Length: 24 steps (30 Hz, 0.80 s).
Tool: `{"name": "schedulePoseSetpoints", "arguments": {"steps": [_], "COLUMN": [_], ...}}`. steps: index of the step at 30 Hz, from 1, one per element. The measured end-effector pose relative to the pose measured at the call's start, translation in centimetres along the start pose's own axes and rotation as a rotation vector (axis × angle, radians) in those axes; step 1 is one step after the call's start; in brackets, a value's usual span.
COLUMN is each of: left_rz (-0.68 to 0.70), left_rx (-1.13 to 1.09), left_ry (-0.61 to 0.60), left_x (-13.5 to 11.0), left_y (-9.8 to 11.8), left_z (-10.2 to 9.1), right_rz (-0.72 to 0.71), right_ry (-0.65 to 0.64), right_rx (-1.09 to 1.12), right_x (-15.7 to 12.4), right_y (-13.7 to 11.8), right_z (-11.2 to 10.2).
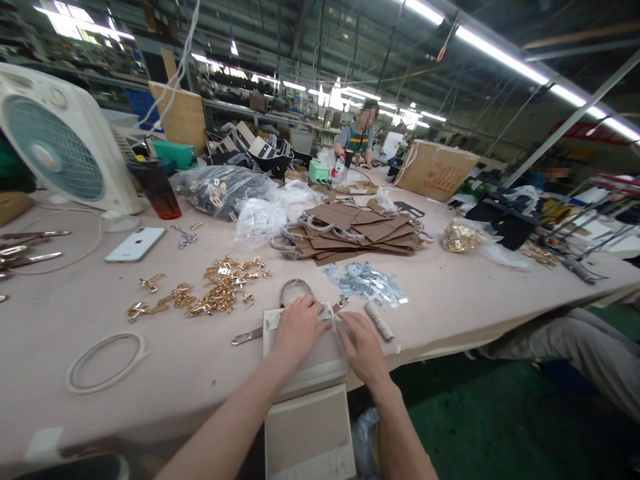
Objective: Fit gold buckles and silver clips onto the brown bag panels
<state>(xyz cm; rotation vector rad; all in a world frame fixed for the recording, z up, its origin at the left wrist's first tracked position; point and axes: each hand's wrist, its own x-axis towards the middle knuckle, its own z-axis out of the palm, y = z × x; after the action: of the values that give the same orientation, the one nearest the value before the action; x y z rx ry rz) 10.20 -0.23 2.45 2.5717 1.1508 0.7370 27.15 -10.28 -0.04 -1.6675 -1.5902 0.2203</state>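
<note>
A beige handbag (324, 355) lies at the table's front edge, its flap (309, 433) hanging down below the edge. A brown looped handle (296, 285) rises from its far side. Brown straps with metal ends stick out left (247, 336) and right (341, 305). My left hand (299, 327) rests over the bag's top with its fingers curled and pressed on it near the right corner. At the bag's right side, my right hand (364, 343) has its bent fingers and thumb closed at the edge. What lies under the fingertips is hidden.
Gold hardware (220, 287), grey metal plates (367, 283), a small roll (379, 321) and a tape ring (107, 363) surround the bag. Brown panels (355, 230) are stacked behind. A phone (135, 245), tumbler (155, 189) and fan (60, 143) stand left. A person (356, 139) works across the table.
</note>
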Motion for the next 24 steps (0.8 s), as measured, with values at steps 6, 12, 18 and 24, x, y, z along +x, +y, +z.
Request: {"name": "schedulePoseSetpoints", "arguments": {"steps": [6,12,18,24], "left_rz": [-0.007,0.022,0.019,0.001], "left_rx": [0.000,0.016,0.038,0.026], "left_ry": [-0.007,-0.018,-0.018,-0.037], "left_x": [0.4,0.5,0.8,1.2], "left_y": [0.3,0.3,0.2,0.0], "left_z": [0.3,1.1,1.2,1.3], "right_rz": [0.021,0.071,0.240,0.432], "right_ry": [0.073,0.064,0.394,0.562], "right_rx": [-0.087,0.068,0.179,-0.003], "right_x": [-0.1,0.1,1.9,3.5], "right_y": [-1.2,-1.0,3.9,13.2], "right_z": [2.1,1.1,-3.6,-10.1]}}
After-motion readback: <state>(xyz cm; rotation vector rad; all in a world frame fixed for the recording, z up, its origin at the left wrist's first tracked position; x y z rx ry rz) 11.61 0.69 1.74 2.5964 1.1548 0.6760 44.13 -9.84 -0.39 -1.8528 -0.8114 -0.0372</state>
